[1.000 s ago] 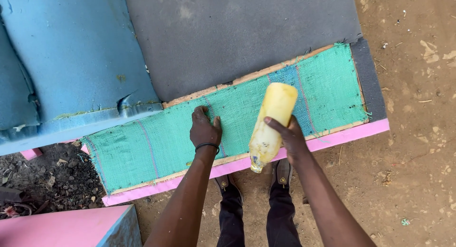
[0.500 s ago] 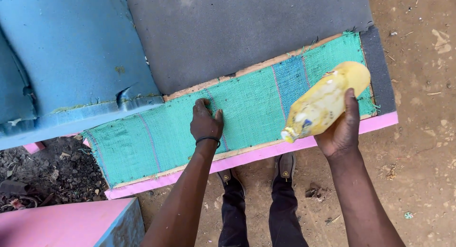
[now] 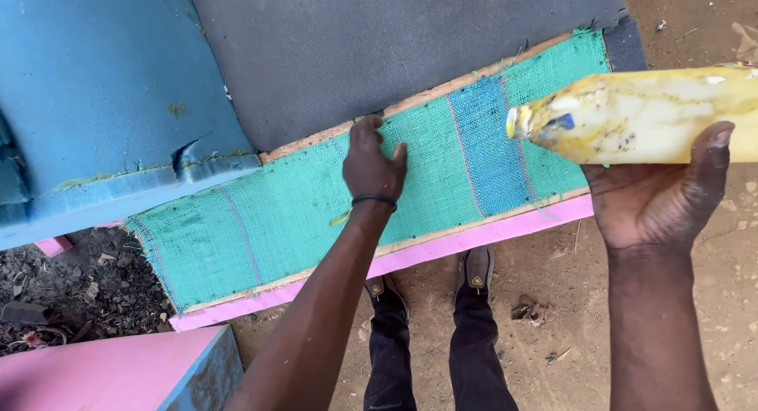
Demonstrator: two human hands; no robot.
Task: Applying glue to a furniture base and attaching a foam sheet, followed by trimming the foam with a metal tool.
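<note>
My left hand (image 3: 371, 165) presses flat on a strip of green woven sacking (image 3: 316, 206) stretched over a wooden frame, fingers spread, a black band on the wrist. My right hand (image 3: 659, 198) holds a yellow-stained plastic squeeze bottle (image 3: 647, 115) lying almost level, nozzle pointing left over the right part of the sacking. A grey foam sheet (image 3: 379, 48) lies just beyond the sacking, and a pink foam edge (image 3: 442, 249) runs along its near side.
A blue foam cushion (image 3: 103, 103) with a tear sits at the left. A pink and blue foam block (image 3: 118, 375) is at the bottom left beside dark rubble (image 3: 71, 285). Bare dirt ground (image 3: 553, 340) lies around my feet and to the right.
My right hand has swung the bottle from upright over the sacking out to the right and tipped it nearly level. The view has drawn closer. My left hand stays pressed on the sacking.
</note>
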